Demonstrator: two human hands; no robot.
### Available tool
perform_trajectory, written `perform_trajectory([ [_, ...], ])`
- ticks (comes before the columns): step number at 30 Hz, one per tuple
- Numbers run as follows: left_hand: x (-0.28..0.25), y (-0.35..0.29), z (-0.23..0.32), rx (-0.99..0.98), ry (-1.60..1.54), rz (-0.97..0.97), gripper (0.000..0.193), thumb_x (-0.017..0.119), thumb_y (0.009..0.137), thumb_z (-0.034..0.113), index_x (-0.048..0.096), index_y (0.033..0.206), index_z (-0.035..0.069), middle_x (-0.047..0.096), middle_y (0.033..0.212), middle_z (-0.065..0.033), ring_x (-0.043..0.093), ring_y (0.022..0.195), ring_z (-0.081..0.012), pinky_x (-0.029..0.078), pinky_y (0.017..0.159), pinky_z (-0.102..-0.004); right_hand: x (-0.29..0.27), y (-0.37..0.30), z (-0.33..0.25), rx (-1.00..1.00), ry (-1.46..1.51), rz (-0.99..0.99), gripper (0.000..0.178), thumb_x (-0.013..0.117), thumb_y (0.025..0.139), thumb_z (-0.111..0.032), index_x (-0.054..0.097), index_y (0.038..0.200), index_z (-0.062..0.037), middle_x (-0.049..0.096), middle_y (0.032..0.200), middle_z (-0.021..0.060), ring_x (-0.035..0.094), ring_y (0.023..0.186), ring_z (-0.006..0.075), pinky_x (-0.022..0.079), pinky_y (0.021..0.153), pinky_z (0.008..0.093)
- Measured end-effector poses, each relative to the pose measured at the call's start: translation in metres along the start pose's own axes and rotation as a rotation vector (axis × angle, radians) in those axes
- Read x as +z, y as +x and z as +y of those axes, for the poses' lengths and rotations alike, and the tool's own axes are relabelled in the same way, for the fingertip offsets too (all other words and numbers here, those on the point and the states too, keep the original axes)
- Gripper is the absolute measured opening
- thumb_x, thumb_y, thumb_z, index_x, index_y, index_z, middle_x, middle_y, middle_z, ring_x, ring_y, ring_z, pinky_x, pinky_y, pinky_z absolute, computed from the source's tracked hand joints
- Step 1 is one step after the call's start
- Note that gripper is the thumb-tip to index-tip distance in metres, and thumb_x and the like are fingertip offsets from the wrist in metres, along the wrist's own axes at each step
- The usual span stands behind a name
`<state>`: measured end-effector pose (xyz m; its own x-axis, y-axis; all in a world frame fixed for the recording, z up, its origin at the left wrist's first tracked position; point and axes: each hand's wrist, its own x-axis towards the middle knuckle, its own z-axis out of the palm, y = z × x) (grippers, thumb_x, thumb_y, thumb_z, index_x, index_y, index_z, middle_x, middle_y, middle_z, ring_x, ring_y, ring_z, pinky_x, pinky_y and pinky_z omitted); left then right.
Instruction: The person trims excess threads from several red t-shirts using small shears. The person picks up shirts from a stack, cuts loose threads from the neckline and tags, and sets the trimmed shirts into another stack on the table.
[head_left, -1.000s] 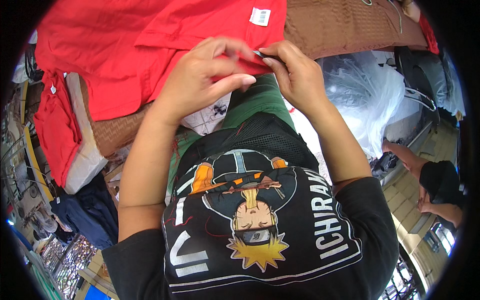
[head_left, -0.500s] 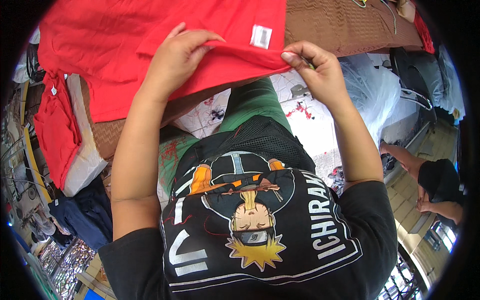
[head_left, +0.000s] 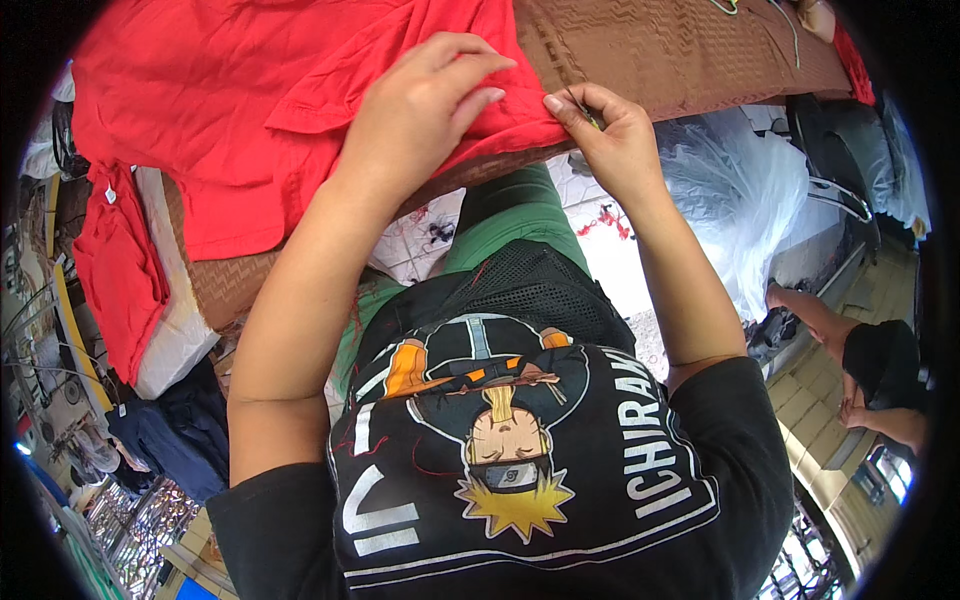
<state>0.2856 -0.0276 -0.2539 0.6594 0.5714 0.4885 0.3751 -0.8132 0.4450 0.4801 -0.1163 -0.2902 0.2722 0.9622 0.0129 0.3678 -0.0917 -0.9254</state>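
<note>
A red garment (head_left: 200,110) lies spread and rumpled over the brown cloth-covered table, its near edge by my lap. My left hand (head_left: 425,105) is over its right part, thumb and fingers apart, with no cloth seen gripped between them. At the garment's right corner, my right hand (head_left: 610,130) pinches the red edge between thumb and forefinger. Something small, yellowish with a thin dark tip, shows in that same hand; its kind is mostly hidden by the fingers.
The brown table cover (head_left: 680,55) extends to the right, with loose threads at its far edge. Another red garment (head_left: 120,270) hangs at the left above dark blue cloth (head_left: 170,430). Clear plastic bags (head_left: 735,190) stand at right. Thread scraps (head_left: 612,222) litter the floor. Another person (head_left: 880,370) sits at right.
My left hand has moved right and away from me, letting go of the folded edge. The white label is out of sight. My right hand has shifted slightly left, still pinching the corner.
</note>
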Motion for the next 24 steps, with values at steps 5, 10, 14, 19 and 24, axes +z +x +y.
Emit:
perform_trajectory([
  [5,0.026,-0.001,-0.011,-0.046,-0.023,-0.079,0.02,0.07,0.079,0.011,0.07,0.099,0.012,0.063,0.099,-0.0053,0.063,0.087,-0.0246,0.052,0.075,-0.0342,0.001,0.002,0.002,-0.07,-0.036,0.032,0.028,0.069,0.086,-0.028,0.069,0.094,-0.0013,0.069,0.08,0.0125,0.062,0.072,0.0138,0.049,0.069,0.0294],
  [10,0.031,-0.002,-0.016,0.017,0.033,-0.027,0.015,0.07,0.08,0.012,0.071,0.095,0.01,0.066,0.092,-0.0047,0.064,0.085,-0.0242,0.053,0.075,-0.0337,0.002,0.003,0.004,-0.05,-0.004,0.041,0.028,0.069,0.086,-0.028,0.069,0.094,-0.0017,0.068,0.077,0.0125,0.062,0.069,0.0146,0.049,0.067,0.0298],
  [14,0.027,-0.004,-0.015,-0.085,-0.011,-0.026,0.013,0.068,0.083,0.014,0.07,0.094,0.007,0.069,0.094,-0.0047,0.065,0.085,-0.0226,0.053,0.075,-0.0325,0.002,0.003,-0.001,-0.027,-0.03,0.048,0.028,0.069,0.086,-0.029,0.069,0.094,-0.0021,0.068,0.073,0.0121,0.061,0.066,0.0144,0.049,0.065,0.0304],
  [19,0.015,-0.004,-0.013,-0.267,-0.258,-0.092,0.013,0.064,0.088,0.012,0.068,0.092,0.001,0.07,0.096,-0.0073,0.065,0.088,-0.0177,0.052,0.077,-0.0298,0.001,0.004,0.0,-0.02,-0.014,0.03,0.03,0.069,0.086,-0.031,0.069,0.093,-0.0023,0.068,0.074,0.012,0.061,0.066,0.015,0.049,0.065,0.0309],
  [24,-0.056,0.0,-0.009,-0.111,-0.899,-0.555,0.016,0.061,0.09,0.011,0.067,0.09,-0.004,0.068,0.09,-0.0095,0.064,0.085,-0.0156,0.05,0.077,-0.0278,-0.006,0.004,0.004,-0.032,-0.153,0.02,0.03,0.068,0.086,-0.029,0.067,0.099,-0.0018,0.07,0.089,0.0145,0.067,0.084,0.0237,0.05,0.076,0.035],
])
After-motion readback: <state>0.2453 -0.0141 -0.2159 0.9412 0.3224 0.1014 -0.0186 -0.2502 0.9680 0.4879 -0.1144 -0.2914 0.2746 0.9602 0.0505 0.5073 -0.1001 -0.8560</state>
